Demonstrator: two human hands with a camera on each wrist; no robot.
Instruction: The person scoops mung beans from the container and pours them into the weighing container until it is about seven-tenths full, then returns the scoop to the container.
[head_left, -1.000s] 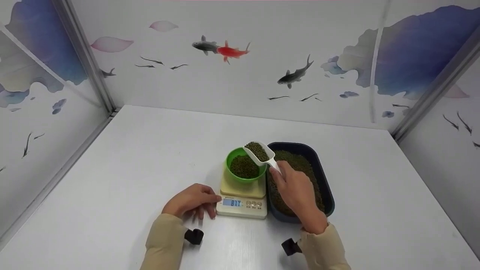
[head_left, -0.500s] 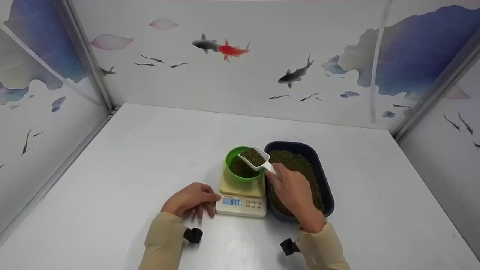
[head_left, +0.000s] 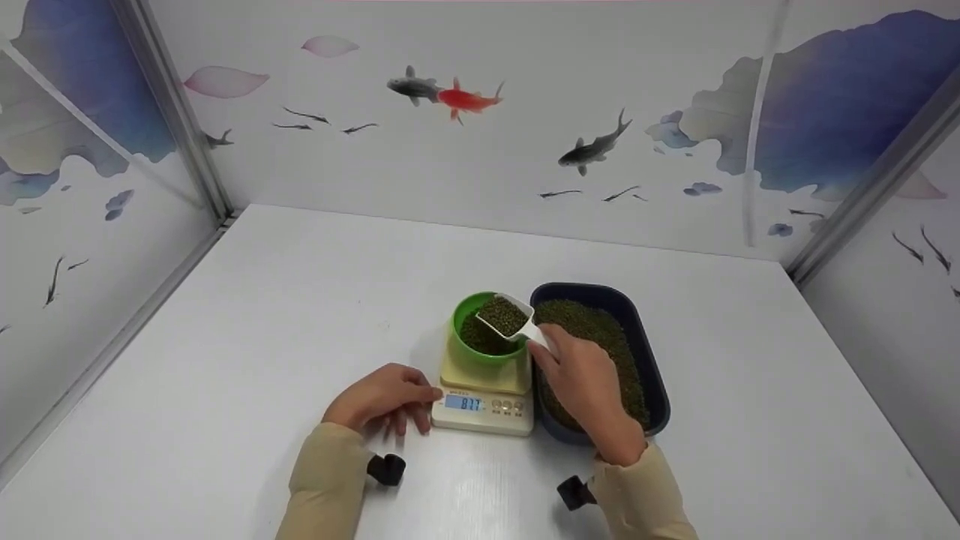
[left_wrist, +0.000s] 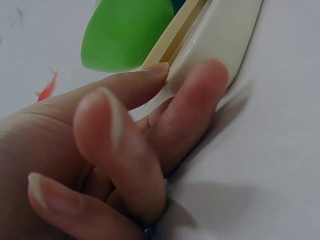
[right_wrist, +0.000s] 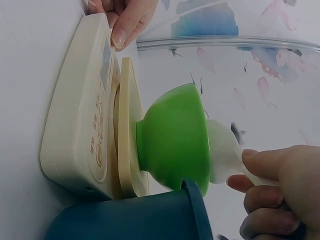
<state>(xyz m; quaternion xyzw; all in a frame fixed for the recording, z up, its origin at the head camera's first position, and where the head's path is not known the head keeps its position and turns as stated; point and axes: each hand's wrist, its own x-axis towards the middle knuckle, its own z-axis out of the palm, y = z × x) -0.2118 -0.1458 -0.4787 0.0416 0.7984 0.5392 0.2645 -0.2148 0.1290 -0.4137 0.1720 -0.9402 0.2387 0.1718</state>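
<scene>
My right hand (head_left: 581,375) grips the handle of a small white scoop (head_left: 523,331), pinched between thumb and fingers. Heaped in the scoop are small green grains (head_left: 501,316) that look like mung beans. The scoop is over the green bowl (head_left: 489,358), which holds more of the same grains. That bowl stands on the yellow platform of a white kitchen scale (head_left: 480,421) with lit digits. At the scale's front left corner, my left hand (head_left: 382,397) touches with the thumb, its other fingers (left_wrist: 190,105) loosely bent by the tabletop. In the right wrist view the bowl (right_wrist: 175,132) hides the grains.
Close against the scale's right side stands a dark blue tub (head_left: 660,397) of the same grains, under my right forearm. Printed panels (head_left: 465,172) with fish wall in the white table (head_left: 315,300) at the back and sides.
My right hand has moved the scoop slightly left and lower, from the bowl's right rim to over its inside. The grains are still heaped in it. The left hand stays put.
</scene>
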